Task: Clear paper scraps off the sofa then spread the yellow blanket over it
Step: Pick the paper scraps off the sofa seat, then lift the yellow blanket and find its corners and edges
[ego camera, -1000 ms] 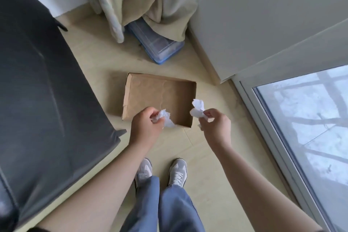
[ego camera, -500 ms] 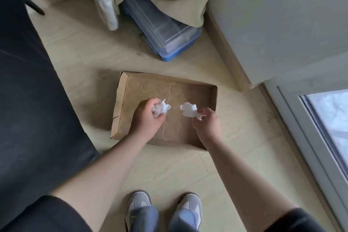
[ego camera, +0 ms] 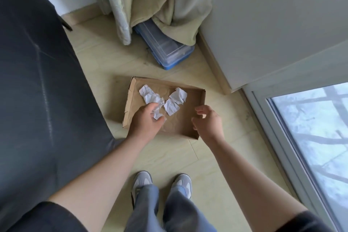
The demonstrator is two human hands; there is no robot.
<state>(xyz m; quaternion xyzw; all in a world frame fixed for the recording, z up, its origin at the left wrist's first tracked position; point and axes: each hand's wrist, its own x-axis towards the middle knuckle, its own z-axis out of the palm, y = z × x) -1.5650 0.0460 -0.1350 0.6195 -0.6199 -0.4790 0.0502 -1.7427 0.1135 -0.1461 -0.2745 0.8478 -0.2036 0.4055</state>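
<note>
A shallow cardboard box (ego camera: 200, 117) lies on the floor in front of my feet. Several crumpled white paper scraps (ego camera: 175, 100) lie inside it, toward its far left. My left hand (ego camera: 146, 124) hovers over the box's near left part with curled fingers. The tail of one scrap (ego camera: 157, 114) is at its fingertips; whether it is gripped is unclear. My right hand (ego camera: 207, 121) is over the box's right side, fingers apart and holding nothing. The dark grey sofa (ego camera: 28, 81) fills the left. Pale yellow cloth (ego camera: 169, 5) hangs at the top.
A clear plastic bin with a blue base (ego camera: 169, 51) stands behind the box, partly under the hanging cloth. A white wall (ego camera: 273, 15) and a glass door (ego camera: 310, 128) run along the right. My grey shoes (ego camera: 143, 181) stand on the light wood floor.
Both hands held scraps above the box before. The right hand has let go of its scraps, which now lie in the box, and the left hand's larger scrap now rests there too.
</note>
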